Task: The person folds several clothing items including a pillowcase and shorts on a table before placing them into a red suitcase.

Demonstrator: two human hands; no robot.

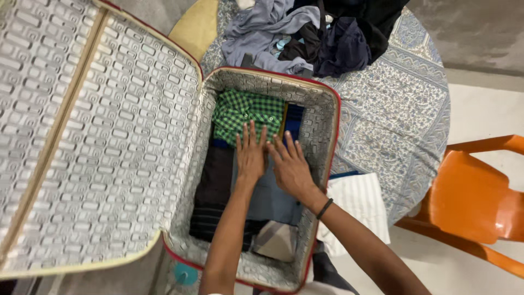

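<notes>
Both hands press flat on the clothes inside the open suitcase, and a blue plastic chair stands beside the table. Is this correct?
Not quite: the chair is orange, not blue, as the head view shows. The rest holds: the left hand and right hand press flat on clothes in the open suitcase.

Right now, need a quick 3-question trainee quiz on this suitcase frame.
1. True or false: both hands press flat on folded clothes inside the suitcase.
2. Which garment lies just beyond the fingertips? A) green checked shirt B) red towel C) yellow sock
3. Fill in: the chair beside the table is ____.

Key
1. True: left hand and right hand lie flat on a grey-blue garment.
2. A, the green checked shirt.
3. Orange; see the chair and table.
</notes>
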